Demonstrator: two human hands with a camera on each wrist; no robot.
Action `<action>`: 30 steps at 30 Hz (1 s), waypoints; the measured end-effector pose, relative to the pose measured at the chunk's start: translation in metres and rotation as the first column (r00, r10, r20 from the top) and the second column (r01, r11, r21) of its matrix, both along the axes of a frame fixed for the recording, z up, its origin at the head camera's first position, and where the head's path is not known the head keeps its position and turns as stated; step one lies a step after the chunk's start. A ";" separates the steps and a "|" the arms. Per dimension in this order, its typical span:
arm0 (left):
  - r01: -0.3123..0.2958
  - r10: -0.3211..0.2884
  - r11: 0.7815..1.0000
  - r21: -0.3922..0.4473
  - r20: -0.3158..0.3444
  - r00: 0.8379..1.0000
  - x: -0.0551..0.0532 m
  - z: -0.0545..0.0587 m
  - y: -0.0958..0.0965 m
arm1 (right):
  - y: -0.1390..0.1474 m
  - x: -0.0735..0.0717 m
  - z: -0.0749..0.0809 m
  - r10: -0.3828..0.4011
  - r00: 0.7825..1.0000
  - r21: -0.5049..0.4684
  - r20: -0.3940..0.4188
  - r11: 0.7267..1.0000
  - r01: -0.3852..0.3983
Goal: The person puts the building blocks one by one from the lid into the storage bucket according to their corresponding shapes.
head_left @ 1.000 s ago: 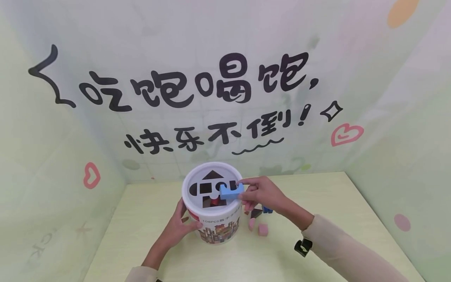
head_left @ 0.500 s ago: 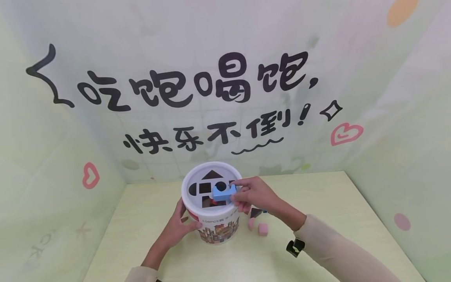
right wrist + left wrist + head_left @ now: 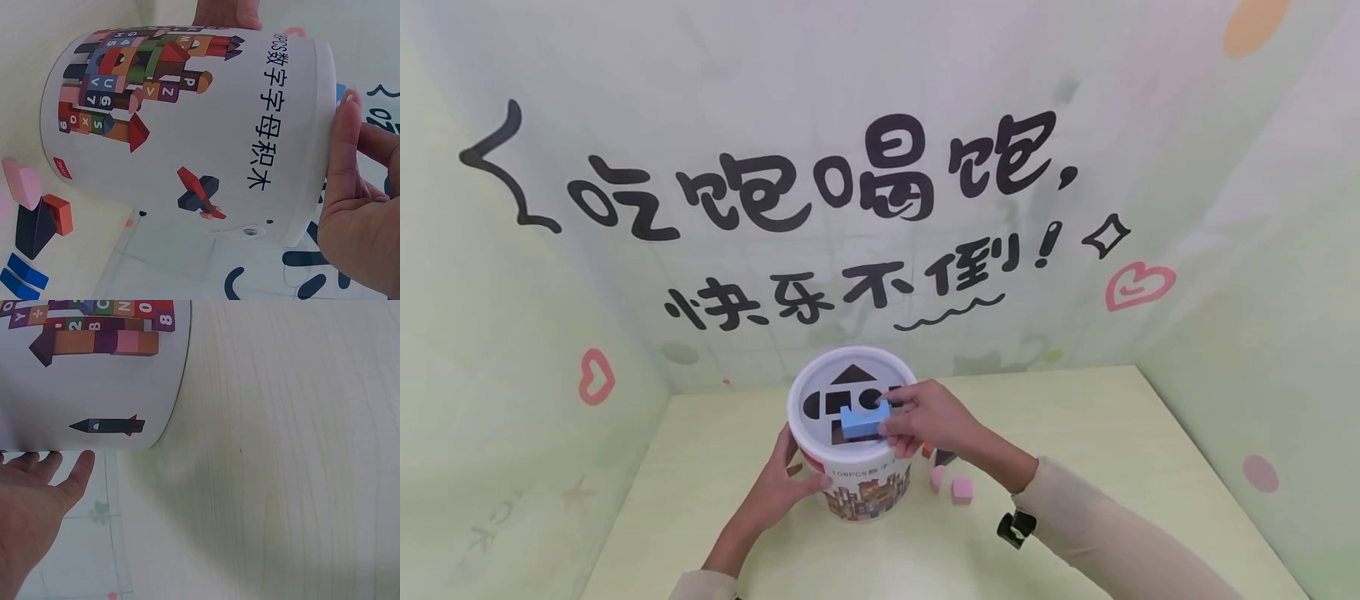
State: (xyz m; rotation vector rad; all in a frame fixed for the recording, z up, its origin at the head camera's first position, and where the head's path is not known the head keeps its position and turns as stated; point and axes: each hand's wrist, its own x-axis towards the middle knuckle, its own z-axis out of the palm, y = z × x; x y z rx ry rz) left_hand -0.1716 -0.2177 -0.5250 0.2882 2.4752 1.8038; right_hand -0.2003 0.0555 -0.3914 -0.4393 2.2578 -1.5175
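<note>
A white toy-block bucket stands upright, printed with coloured blocks, its lid cut with shaped holes. My left hand rests against the bucket's left side, thumb toward the front. In the left wrist view the left hand's visible fingers touch the wall. Over the lid's front part, my right hand pinches a light blue arch block by its right end, notch upward. The block covers part of the arch-shaped hole. In the right wrist view, the rim mostly hides the block.
Right of the bucket lie a pink cube, another pink block, a dark triangular block, a red block and blue blocks. A printed wall rises behind the table.
My right hand has moved left across the lid with the blue arch block, from the right rim to above the arch-shaped hole. The left hand and bucket stay in place.
</note>
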 end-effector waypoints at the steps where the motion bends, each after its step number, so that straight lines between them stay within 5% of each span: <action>1: -0.001 0.001 1.000 -0.003 0.000 1.000 0.000 0.000 0.000 | -0.001 0.000 0.001 -0.003 1.000 0.000 0.003 1.000 0.003; 22: 0.005 -0.005 1.000 -0.012 0.000 1.000 0.002 0.001 0.000 | -0.018 0.002 0.008 0.000 1.000 0.122 -0.004 0.993 0.000; 30: 0.006 -0.006 1.000 -0.009 -0.001 1.000 0.002 0.001 -0.002 | -0.018 0.000 0.007 0.015 0.998 0.058 0.054 0.998 -0.018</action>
